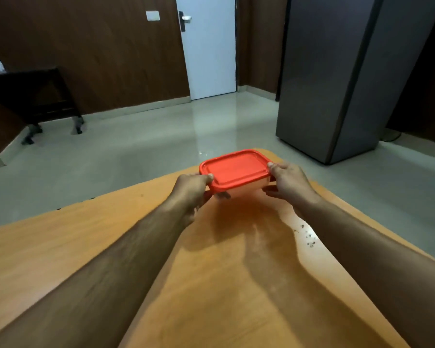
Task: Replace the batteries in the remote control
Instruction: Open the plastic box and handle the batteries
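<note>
A clear plastic box with a red lid (236,168) sits near the far end of the orange wooden table (60,247). My left hand (192,188) grips its left end, thumb on the lid's edge. My right hand (288,183) grips its right end, thumb on the lid's corner and fingers along the side wall. The lid is on the box. Something dark shows through the wall at the lower left; I cannot tell what it is. No remote control or batteries are in plain sight.
Dark crumbs (309,238) lie near the table's right edge. Beyond the table are a shiny tiled floor (161,136), a grey fridge (337,84) at the right, a white door (209,51) and a dark bench (35,96) at the left.
</note>
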